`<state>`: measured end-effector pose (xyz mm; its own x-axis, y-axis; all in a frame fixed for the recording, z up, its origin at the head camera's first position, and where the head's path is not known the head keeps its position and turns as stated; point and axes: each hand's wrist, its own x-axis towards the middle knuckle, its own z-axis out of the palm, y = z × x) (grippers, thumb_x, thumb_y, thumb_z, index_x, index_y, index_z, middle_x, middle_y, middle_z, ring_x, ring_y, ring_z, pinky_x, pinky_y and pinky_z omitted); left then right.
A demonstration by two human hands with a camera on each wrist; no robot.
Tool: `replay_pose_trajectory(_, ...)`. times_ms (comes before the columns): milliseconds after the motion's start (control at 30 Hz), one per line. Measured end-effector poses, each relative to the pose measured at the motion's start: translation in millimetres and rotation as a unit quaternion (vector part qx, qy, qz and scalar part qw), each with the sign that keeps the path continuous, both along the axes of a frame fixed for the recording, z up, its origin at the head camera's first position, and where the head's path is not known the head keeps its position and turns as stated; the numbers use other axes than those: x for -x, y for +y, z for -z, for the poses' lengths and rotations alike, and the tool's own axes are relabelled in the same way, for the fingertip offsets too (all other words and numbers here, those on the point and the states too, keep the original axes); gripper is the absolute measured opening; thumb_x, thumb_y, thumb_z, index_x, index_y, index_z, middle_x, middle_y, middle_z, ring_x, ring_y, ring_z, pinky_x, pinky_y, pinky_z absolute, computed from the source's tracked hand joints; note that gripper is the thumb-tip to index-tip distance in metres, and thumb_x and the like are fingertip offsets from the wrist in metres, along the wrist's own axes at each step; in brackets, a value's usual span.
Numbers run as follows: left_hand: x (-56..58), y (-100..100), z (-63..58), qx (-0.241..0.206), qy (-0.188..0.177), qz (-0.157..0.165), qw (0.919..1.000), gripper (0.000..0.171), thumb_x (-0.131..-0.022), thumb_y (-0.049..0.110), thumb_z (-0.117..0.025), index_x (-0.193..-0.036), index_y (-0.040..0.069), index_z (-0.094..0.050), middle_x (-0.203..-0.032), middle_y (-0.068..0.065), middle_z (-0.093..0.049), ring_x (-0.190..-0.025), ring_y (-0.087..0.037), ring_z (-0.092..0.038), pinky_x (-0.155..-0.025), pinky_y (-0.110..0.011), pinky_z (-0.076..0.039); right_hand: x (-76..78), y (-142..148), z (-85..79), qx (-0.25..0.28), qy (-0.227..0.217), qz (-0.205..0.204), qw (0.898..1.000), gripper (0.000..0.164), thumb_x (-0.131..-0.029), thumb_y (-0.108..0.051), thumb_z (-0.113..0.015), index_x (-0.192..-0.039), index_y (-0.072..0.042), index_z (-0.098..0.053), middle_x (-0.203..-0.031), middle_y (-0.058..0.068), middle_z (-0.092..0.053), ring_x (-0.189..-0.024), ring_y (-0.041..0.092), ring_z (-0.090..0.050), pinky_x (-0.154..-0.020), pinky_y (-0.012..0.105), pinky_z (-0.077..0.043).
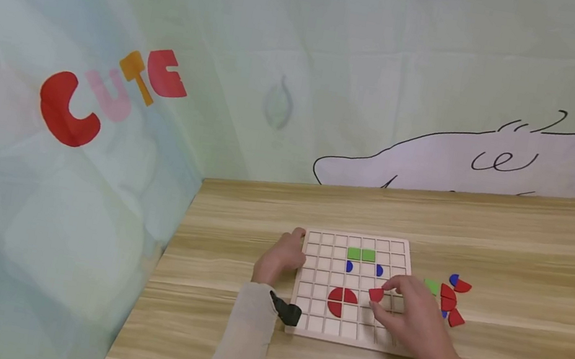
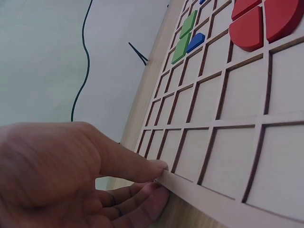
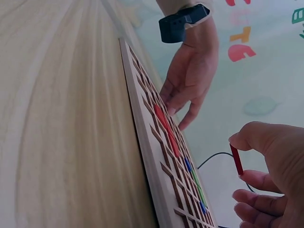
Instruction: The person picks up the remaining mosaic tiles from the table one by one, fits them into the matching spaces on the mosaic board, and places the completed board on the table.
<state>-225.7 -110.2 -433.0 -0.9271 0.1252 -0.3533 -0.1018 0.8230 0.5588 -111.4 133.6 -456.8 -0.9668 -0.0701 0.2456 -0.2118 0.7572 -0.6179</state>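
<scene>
A pale wooden grid board (image 1: 309,327) lies on the table. My left hand (image 1: 281,258) holds its left edge; in the left wrist view the thumb (image 2: 154,167) sits on the rim, with the fingers curled beside or below it. Above the board, my right hand (image 1: 414,319) pinches a red quarter-circle tile (image 1: 376,294) between thumb and fingertip; the right wrist view shows this tile (image 3: 236,159) edge-on. Three red quarter-circle tiles (image 1: 336,293) form most of a circle in the grid. Two green square tiles (image 1: 361,254) sit higher, above two blue half-round tiles (image 1: 349,267).
Right of the board, several loose red tiles (image 1: 447,298) lie on the wooden table (image 1: 546,289) with a green tile (image 1: 431,286) and blue tiles (image 1: 454,279). A printed cloth backdrop (image 1: 286,47) hangs behind and to the left of the table.
</scene>
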Motion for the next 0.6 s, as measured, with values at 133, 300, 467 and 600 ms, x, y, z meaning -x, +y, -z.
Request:
replay_pose_trajectory(133,-0.4,1,0.1,-0.001,-0.002,-0.005,1.0,0.061,-0.089,0.0,-0.045,-0.148,0.012,-0.031,-0.147,-0.02,-0.037,-0.11,-0.029,-0.043,-0.087,-0.041,-0.037,0.3,-7,3.3,-0.002,-0.008,-0.004,1.0,0.03,-0.073,-0.025,-0.081,-0.094,-0.014,-0.062,-0.099,0.003,-0.064,-0.092,0.021,-0.053,-0.077,0.038,-0.047)
replay_pose_trajectory(300,0.3,1,0.6,0.001,-0.003,-0.004,1.0,0.06,-0.09,0.0,-0.045,-0.147,0.012,-0.032,-0.145,-0.02,-0.039,-0.109,-0.029,-0.044,-0.087,-0.04,-0.037,0.4,-14,5.5,-0.013,-0.032,0.004,0.999,0.03,-0.074,-0.029,-0.08,-0.093,-0.014,-0.062,-0.098,0.003,-0.063,-0.089,0.02,-0.052,-0.075,0.035,-0.046)
replay_pose_trajectory(467,0.6,0,0.4,0.003,-0.001,0.001,1.0,0.06,-0.089,0.0,-0.045,-0.147,0.011,-0.032,-0.144,-0.021,-0.04,-0.108,-0.028,-0.044,-0.085,-0.04,-0.037,0.8,-22,7.5,-0.034,-0.048,0.01,0.998,0.031,-0.074,-0.031,-0.079,-0.092,-0.013,-0.061,-0.093,0.002,-0.061,-0.086,0.019,-0.051,-0.078,0.038,-0.046)
replay_pose_trajectory(600,0.7,0,-0.3,0.004,-0.001,0.004,1.0,0.061,-0.089,-0.001,-0.044,-0.147,0.011,-0.031,-0.144,-0.021,-0.04,-0.107,-0.029,-0.044,-0.083,-0.04,-0.037,0.2,-27,8.5,-0.047,-0.048,0.011,0.998,0.032,-0.074,-0.032,-0.078,-0.091,-0.011,-0.061,-0.086,0.001,-0.058,-0.08,0.018,-0.048,-0.073,0.035,-0.043)
